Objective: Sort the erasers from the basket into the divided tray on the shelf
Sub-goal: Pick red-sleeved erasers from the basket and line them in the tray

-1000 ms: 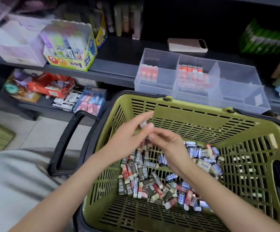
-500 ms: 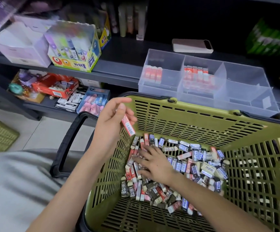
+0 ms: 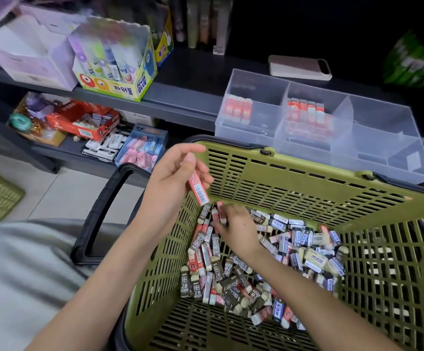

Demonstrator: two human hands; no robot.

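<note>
Erasers are light, stiff blocks, best pinched across the long sides: my left hand clamps a red eraser, my right hand pinches a second eraser.

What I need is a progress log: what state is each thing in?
Left hand: grips a red eraser, raised.
Right hand: down in the eraser pile, grip unclear.
Basket: holds the pile, unsorted.
Divided tray: two left compartments partly filled with red erasers, others look empty.

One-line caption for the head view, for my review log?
Left hand holds a red eraser over the green basket; right hand digs among loose erasers.
</note>
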